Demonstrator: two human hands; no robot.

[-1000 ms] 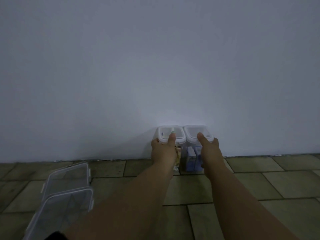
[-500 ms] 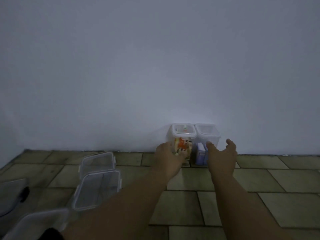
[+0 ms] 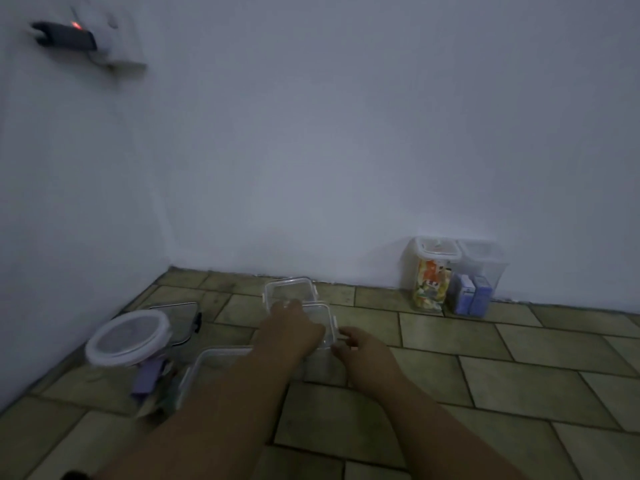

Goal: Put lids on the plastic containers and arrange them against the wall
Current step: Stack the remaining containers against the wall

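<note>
the square containers (image 3: 290,295) near the floor's left corner are clear, glossy plastic, as are the two tall lidded jars (image 3: 433,275) at the wall edge. the round lid (image 3: 129,337) looks milky, smooth plastic. the floor tiles (image 3: 519,382) look matt and slightly rough, the wall (image 3: 346,133) matt painted plaster.

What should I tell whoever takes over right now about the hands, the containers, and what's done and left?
Left hand: resting on top of the nearer square container, fingers curled over it; grip unclear.
Right hand: at that container's right side clip, fingers bent; grip unclear.
Done: two tall containers, one with colourful contents and one with blue packs, stand lidded, side by side against the wall.
Left: the nearer square container and a second square one just behind it, a round-lidded jar, a dark-rimmed box behind it, and an open tub, all out on the floor.
</note>
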